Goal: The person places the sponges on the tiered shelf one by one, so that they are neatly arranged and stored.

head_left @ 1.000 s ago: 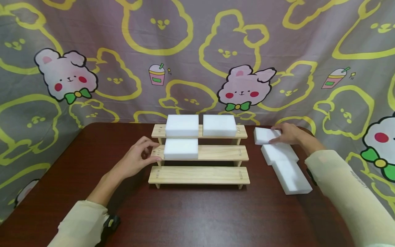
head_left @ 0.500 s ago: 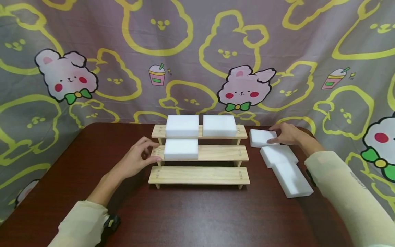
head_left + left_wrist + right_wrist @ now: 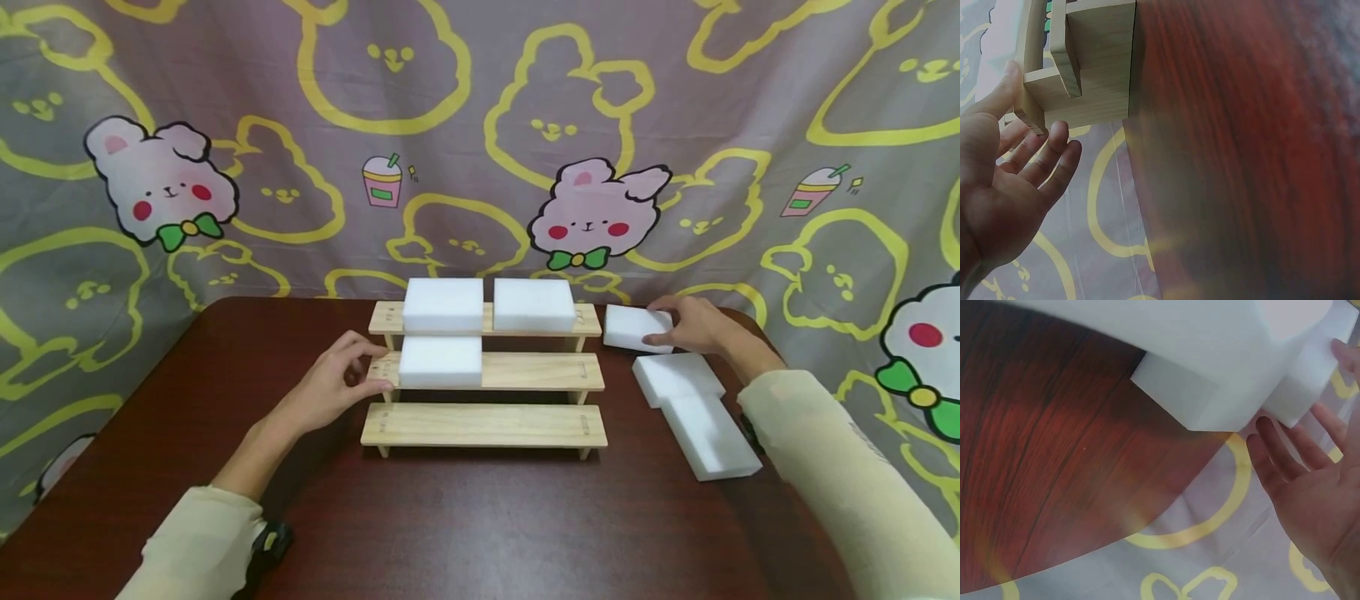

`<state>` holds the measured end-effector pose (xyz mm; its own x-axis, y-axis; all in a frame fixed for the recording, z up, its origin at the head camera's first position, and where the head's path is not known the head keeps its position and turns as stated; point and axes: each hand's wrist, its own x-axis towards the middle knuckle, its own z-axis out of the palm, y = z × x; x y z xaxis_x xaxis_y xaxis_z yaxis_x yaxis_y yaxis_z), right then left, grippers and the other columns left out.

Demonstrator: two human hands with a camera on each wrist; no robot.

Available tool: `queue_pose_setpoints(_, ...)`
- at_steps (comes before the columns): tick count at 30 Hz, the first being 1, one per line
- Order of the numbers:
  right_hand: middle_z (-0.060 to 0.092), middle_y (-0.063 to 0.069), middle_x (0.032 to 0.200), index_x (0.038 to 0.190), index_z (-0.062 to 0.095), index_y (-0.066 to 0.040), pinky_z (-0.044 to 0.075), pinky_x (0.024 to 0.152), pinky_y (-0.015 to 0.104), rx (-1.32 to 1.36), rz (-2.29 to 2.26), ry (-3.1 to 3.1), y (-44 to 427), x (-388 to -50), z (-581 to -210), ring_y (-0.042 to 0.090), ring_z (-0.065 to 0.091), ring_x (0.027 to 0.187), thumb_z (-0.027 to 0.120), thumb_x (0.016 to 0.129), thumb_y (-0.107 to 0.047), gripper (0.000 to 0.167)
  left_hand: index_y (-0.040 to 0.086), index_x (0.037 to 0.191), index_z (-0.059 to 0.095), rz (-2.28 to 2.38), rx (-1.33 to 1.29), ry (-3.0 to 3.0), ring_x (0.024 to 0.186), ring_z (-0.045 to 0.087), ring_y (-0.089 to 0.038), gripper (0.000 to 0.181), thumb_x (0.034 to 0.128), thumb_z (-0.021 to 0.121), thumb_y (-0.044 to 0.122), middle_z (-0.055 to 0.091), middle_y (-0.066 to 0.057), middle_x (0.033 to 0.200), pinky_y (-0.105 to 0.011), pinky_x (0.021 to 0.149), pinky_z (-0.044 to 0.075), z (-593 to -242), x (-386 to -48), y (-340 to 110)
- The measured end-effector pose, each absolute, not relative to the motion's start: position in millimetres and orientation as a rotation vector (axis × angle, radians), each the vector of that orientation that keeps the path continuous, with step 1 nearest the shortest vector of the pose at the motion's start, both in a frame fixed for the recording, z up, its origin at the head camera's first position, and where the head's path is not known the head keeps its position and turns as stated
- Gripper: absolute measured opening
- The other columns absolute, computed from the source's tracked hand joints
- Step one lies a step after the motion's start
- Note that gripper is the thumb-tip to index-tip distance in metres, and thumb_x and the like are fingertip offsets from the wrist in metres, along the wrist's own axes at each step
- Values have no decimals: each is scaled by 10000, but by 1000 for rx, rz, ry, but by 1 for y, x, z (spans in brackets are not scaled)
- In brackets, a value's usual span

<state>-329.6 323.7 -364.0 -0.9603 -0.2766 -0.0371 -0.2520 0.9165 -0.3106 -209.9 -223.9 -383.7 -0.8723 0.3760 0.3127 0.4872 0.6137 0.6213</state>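
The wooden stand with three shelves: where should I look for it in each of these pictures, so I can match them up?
Head: the wooden stand is near the middle, slightly below centre.
Left wrist: part of it shows at the top left, by the left hand.
Right wrist: not in it.
Shared landmark: the dark reddish table, which appears in all three views, also here and here.
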Motion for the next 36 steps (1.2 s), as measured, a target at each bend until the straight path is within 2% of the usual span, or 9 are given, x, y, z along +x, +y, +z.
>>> queue_pose_setpoints(4,623,296,1299,1301,631,52,481,841,516,-453,-512,3048,324,-324,-358,351,588,978,826,876,-422,665,-48,1252,672,-1103,-725,-2688,776,513,-199,405,908,813,111,539,-97,1093,-255,679,463,-383,-210,-224)
queue_pose_setpoints(12,641,247,1175,1300,652,31,463,733,420,-489,-663,3130,320,-311,-347,330,597,903,791,916,-390,587,-45,1250,674,-1094,-735,-2684,775,514,-193,399,909,812,111,541,-95,1088,-254,677,463,-383,-210,-225)
queue_pose_setpoints(15,607,252,1196,1311,651,12,470,759,464,-455,-723,3131,319,-305,-344,376,597,944,782,923,-410,588,-48,1249,674,-1092,-731,-2684,771,515,-193,401,907,814,108,540,-96,1085,-254,676,464,-383,-210,-225)
queue_pose_setpoints(19,588,249,1314,1304,680,-16,469,871,556,-445,-795,3134,317,-299,-342,421,598,1073,781,924,-412,558,-48,1251,675,-1093,-723,-2691,774,514,-201,406,908,815,116,537,-95,1083,-256,679,463,-383,-210,-225)
queue_pose_setpoints(26,618,244,1293,1281,689,28,493,942,630,-509,-979,3115,316,-290,-344,426,599,1122,814,919,-330,525,-42,1259,673,-1085,-724,-2696,780,506,-202,408,913,811,124,536,-92,1089,-258,682,457,-383,-210,-225)
queue_pose_setpoints(29,612,242,1312,1296,680,37,497,964,621,-517,-1047,3089,315,-287,-343,414,585,1158,827,913,-292,526,-46,1256,673,-1085,-725,-2696,779,507,-204,407,913,812,122,538,-94,1091,-262,681,460,-383,-210,-225)
queue_pose_setpoints(30,606,241,1324,1303,677,38,500,974,605,-513,-1067,3078,315,-286,-342,410,580,1170,829,912,-284,528,-47,1256,673,-1087,-726,-2696,777,507,-205,407,912,812,121,538,-94,1092,-263,681,460,-383,-210,-225)
queue_pose_setpoints(32,583,246,1353,1322,662,43,548,964,446,-499,-1119,3040,315,-284,-341,417,581,1182,829,914,-263,536,-50,1254,673,-1091,-726,-2694,774,507,-207,406,911,813,118,537,-96,1091,-263,678,459,-382,-210,-224)
queue_pose_setpoints(36,534,272,1402,1372,614,60,517,816,135,-472,-1244,2946,318,-279,-341,461,596,1179,818,925,-204,558,-53,1251,671,-1099,-729,-2691,771,507,-204,406,909,814,111,536,-98,1090,-259,678,459,-382,-210,-224)
